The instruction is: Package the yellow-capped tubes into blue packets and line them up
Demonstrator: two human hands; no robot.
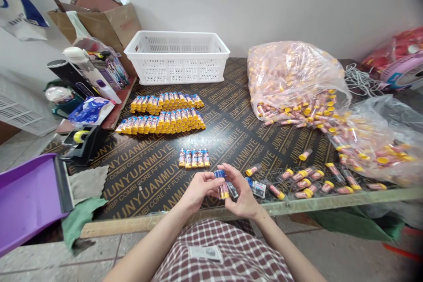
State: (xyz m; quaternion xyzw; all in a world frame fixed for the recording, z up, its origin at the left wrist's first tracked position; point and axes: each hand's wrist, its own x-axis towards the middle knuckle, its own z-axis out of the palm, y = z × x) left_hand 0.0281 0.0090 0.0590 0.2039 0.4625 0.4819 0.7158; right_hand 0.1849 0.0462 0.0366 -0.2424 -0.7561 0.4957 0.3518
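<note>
A small tube (222,187) with a yellow cap at the bottom and a blue printed wrap is held upright above the table's front edge. My left hand (199,190) pinches it from the left, thumb across its front. Curved around its right side is my right hand (243,196), fingertips at the top and thumb by the yellow end. Just behind them stands a short row of wrapped tubes (194,158). Flat printed blue-and-clear pieces (257,187) lie beside my right hand, partly hidden by it. Loose tubes with yellow caps (302,183) are scattered to the right.
Two stacked rows of wrapped tubes (161,123) stand at the back left, before a white basket (176,68). A big plastic bag of tubes (294,70) spills forward at the right. Left are a tape dispenser (87,145), bottles (89,70) and a purple dustpan (31,198).
</note>
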